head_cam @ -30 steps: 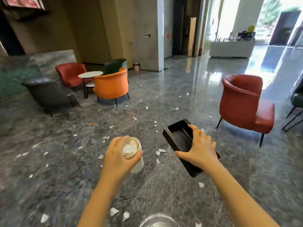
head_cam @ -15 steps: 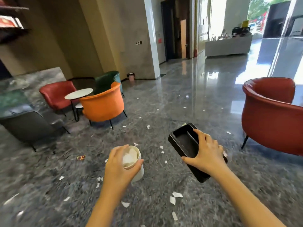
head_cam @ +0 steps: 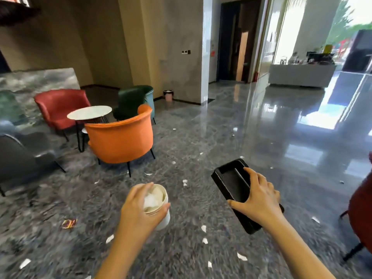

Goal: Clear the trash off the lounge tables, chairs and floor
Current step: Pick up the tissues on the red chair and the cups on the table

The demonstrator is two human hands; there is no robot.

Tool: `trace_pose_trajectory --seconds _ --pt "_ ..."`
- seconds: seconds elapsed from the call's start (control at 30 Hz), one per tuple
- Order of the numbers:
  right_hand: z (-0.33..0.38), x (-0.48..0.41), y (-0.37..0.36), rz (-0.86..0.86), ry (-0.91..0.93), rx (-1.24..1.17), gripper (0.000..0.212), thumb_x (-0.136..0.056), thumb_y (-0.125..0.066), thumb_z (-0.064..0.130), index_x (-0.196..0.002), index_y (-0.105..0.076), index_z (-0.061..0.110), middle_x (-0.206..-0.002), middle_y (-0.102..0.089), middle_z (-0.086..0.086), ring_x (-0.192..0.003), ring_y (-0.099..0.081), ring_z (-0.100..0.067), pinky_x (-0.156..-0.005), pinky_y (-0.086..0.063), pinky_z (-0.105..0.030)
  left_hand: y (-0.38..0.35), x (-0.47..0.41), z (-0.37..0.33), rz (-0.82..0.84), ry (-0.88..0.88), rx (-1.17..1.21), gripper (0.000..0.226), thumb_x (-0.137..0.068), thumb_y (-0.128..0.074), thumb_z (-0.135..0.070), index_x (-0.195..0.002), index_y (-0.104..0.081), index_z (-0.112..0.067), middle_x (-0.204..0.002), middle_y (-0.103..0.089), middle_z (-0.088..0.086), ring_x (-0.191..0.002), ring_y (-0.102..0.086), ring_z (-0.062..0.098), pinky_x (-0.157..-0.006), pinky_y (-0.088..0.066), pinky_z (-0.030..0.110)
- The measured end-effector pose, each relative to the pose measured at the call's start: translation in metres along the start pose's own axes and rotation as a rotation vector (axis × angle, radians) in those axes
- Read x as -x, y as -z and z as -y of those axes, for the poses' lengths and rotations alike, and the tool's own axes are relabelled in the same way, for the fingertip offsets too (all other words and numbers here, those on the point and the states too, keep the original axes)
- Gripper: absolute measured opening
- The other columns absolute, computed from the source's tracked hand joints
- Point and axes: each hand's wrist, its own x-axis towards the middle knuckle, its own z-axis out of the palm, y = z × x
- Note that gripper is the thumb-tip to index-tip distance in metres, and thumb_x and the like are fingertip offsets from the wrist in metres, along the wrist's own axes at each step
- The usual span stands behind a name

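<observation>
My left hand [head_cam: 138, 210] grips a white paper cup [head_cam: 159, 206] by its rim; crumpled white tissue fills the cup. My right hand [head_cam: 258, 198] holds a black plastic tray [head_cam: 231, 180] from above, fingers curled over its edge, and the tray tilts away from me. Several white paper scraps [head_cam: 204, 228] lie scattered over the grey marble floor [head_cam: 201, 137]. A small red and yellow wrapper [head_cam: 69, 223] lies on the floor to the left of my left arm.
An orange chair [head_cam: 120, 139], a red chair [head_cam: 60, 105], a green chair [head_cam: 132, 99] and a dark grey chair [head_cam: 18, 158] ring a round white table [head_cam: 89, 112] at left. A pink bin [head_cam: 168, 95] stands by the pillar. Another red chair [head_cam: 360, 214] sits at the right edge.
I have walked forward and turned: the chair group at left is nearer and larger, and the red chair has slid to the right edge. Both hands keep their holds.
</observation>
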Motion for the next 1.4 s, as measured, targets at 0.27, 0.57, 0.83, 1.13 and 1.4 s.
trace_pose_trajectory --seconds 0.27,0.57,0.83,1.13,1.4 --pt "0.008 -0.244 -0.056 -0.003 -0.127 -0.004 0.105 -0.062 -0.068 0.064 -0.144 -0.01 0.03 -0.146 -0.027 -0.006 -0.127 -0.034 -0.032 -0.1 -0.03 -0.046 -0.105 -0.25 0.061 0.024 0.022 0.025 0.053 -0.068 -0.081 -0.021 -0.117 -0.061 -0.012 -0.11 -0.047 -0.01 -0.099 -0.044 0.007 -0.085 -0.034 0.023" --pt "0.012 -0.575 -0.172 0.025 -0.147 -0.032 0.105 -0.063 -0.068 0.064 -0.143 -0.009 0.031 -0.144 -0.029 -0.005 -0.125 -0.035 -0.031 -0.1 -0.03 -0.045 -0.27 -0.538 0.164 0.054 -0.023 -0.056 0.055 -0.067 -0.081 -0.028 -0.116 -0.061 -0.014 -0.111 -0.051 -0.008 -0.102 -0.05 0.012 -0.082 -0.029 0.011" --pt "0.071 -0.874 -0.22 0.022 -0.032 0.0 0.102 -0.064 -0.07 0.059 -0.143 -0.011 0.03 -0.143 -0.028 -0.008 -0.125 -0.034 -0.033 -0.101 -0.028 -0.046 -0.366 -0.794 0.231 0.07 -0.007 -0.123 0.057 -0.067 -0.081 -0.027 -0.116 -0.059 -0.008 -0.112 -0.054 0.001 -0.104 -0.051 0.017 -0.085 -0.029 0.008" --pt "0.117 -1.201 -0.336 0.032 0.01 0.02 0.102 -0.061 -0.071 0.058 -0.142 -0.016 0.03 -0.141 -0.032 -0.007 -0.122 -0.035 -0.032 -0.099 -0.028 -0.046 -0.485 -1.09 0.363 0.017 0.014 -0.132 0.058 -0.067 -0.081 -0.028 -0.117 -0.059 -0.011 -0.116 -0.054 0.001 -0.106 -0.051 0.017 -0.087 -0.029 0.011" --pt "0.14 -1.469 -0.381 0.018 -0.04 0.018 0.103 -0.058 -0.071 0.058 -0.14 -0.014 0.033 -0.14 -0.031 -0.005 -0.121 -0.035 -0.032 -0.099 -0.027 -0.046 -0.601 -1.365 0.419 0.07 -0.02 -0.119 0.059 -0.065 -0.083 -0.024 -0.117 -0.059 -0.006 -0.115 -0.055 0.007 -0.107 -0.052 0.024 -0.085 -0.028 0.012"
